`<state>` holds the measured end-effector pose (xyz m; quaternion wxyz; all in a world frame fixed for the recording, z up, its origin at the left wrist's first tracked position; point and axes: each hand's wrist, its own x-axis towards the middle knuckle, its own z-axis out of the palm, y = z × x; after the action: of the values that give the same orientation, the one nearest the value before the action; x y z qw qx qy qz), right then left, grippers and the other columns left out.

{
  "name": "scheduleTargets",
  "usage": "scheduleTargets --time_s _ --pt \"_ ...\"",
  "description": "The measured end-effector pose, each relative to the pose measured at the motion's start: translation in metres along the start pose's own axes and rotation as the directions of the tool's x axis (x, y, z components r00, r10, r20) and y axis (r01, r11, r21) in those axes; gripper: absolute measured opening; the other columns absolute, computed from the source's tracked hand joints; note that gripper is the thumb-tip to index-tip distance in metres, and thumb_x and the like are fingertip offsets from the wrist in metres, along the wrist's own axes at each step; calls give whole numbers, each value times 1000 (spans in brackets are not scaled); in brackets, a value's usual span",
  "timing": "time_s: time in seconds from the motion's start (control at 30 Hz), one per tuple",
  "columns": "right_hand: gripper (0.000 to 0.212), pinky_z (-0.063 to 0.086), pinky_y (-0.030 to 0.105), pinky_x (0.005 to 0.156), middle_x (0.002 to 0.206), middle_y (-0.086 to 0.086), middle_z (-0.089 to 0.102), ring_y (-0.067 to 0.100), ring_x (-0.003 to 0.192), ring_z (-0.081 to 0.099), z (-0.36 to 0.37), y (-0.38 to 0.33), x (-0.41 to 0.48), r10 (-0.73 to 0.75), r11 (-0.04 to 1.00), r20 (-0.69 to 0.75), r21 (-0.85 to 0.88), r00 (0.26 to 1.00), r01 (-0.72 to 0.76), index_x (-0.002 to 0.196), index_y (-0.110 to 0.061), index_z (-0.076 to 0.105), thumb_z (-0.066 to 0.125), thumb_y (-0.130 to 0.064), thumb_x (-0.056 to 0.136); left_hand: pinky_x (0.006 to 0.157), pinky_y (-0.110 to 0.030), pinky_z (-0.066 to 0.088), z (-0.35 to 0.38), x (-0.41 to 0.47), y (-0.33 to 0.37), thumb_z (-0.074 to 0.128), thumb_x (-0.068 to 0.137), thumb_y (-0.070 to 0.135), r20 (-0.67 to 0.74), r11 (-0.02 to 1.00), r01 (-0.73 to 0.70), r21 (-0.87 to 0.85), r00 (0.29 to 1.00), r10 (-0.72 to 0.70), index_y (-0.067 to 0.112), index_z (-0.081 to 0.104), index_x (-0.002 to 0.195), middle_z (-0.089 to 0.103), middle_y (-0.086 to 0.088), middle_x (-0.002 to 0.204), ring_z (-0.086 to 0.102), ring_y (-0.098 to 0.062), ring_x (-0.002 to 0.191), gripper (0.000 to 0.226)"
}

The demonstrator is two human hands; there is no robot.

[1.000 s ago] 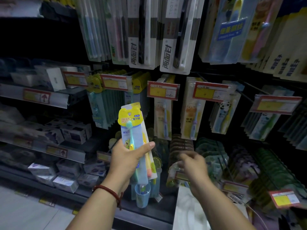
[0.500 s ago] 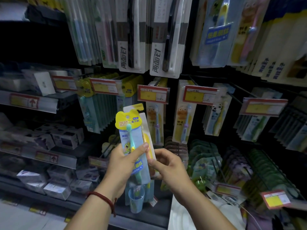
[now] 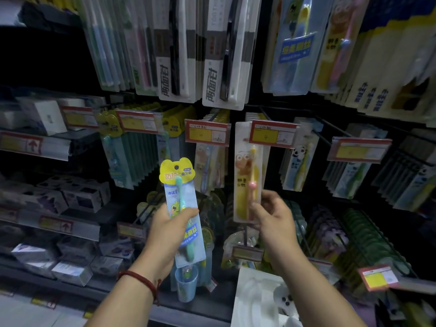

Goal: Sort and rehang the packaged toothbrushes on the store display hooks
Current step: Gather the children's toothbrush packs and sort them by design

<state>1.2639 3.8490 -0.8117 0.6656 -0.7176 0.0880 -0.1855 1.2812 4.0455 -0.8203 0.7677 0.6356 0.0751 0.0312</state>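
Packs have split since a moment ago: your right hand (image 3: 274, 219) now grips the yellow pack (image 3: 247, 185) at two o'clock of the blue pack (image 3: 181, 208) your left hand (image 3: 169, 230) clutches, ready to hang

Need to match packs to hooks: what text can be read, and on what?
"两面针": two white packs on the top row.
"柔刷丝": blue pack in the left hand.
"4": price tag above the yellow pack in the right hand.
All other print: too blurred.

Single head-worn wide-angle view, looked forward and slightly down from chest-high distance, faced a dark store rack of hanging packaged toothbrushes (image 3: 224, 55) close ahead, red-and-yellow price tags (image 3: 273, 134) at centre, both forearms entered from below.
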Motion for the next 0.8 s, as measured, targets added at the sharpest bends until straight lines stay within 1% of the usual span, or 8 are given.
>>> scheduleTargets --time_s 0.13,0.23,0.33,0.43,0.53,0.67,0.73,0.8 --pt "15 58 26 76 99 -1 74 12 90 71 -8 -6 4 -30 1000 -23 -3 999 30 112 -26 64 61 -16 102 70 -37 54 -1 -2 4 67 94 16 -28 998 2 -60 1000 -3 13 66 91 66 1 67 64 -21 63 4" --pt "14 60 32 79 97 -1 73 15 91 72 -4 -3 2 1 1000 -26 22 1000 0 112 -27 63 59 -17 103 70 -37 51 -2 -4 9 63 97 16 -48 995 -2 -101 999 -3 16 58 82 60 7 56 59 -19 61 16" --pt "10 61 44 85 98 3 74 20 93 73 0 1 3 3 1000 -55 31 998 -1 108 -29 62 58 -21 104 68 -37 47 -6 -4 11 60 97 20 -58 988 16 -154 998 -25 16 52 78 53 1 64 53 -21 63 21" --pt "9 61 41 83 98 4 74 20 92 73 1 -1 7 12 997 -76 78 997 -6 105 -30 61 58 -22 104 67 -36 47 -11 -4 13 54 93 23 -30 980 48 -192 998 -55 15 57 83 55 -7 73 54 -23 65 13" --pt "8 61 38 80 96 2 73 18 89 72 5 -1 10 54 997 -76 58 996 -50 110 -24 61 56 -23 105 72 -40 40 -15 -3 12 55 89 20 -97 990 -44 -136 995 31 12 56 86 50 -11 81 47 -26 77 9" --pt "21 58 48 93 113 4 72 23 101 70 6 9 11 139 990 -49 -31 989 -141 125 -20 59 53 -16 105 63 -37 40 -23 1 7 61 97 15 -159 990 -110 -88 983 95 17 69 78 60 -18 84 52 -27 77 21" --pt "30 56 44 94 118 3 69 22 103 66 4 11 8 147 984 -57 -90 988 -151 133 -18 57 56 -17 103 66 -39 47 -29 0 9 67 97 14 -156 987 -145 -75 979 132 16 75 90 70 -21 90 60 -27 78 11" --pt "39 49 36 90 117 0 62 19 103 60 4 12 6 132 971 -66 -192 989 -142 140 -13 53 60 -17 102 80 -43 54 -32 -1 13 67 98 10 -158 981 -169 -96 975 153 7 75 105 76 -14 93 67 -25 82 10"
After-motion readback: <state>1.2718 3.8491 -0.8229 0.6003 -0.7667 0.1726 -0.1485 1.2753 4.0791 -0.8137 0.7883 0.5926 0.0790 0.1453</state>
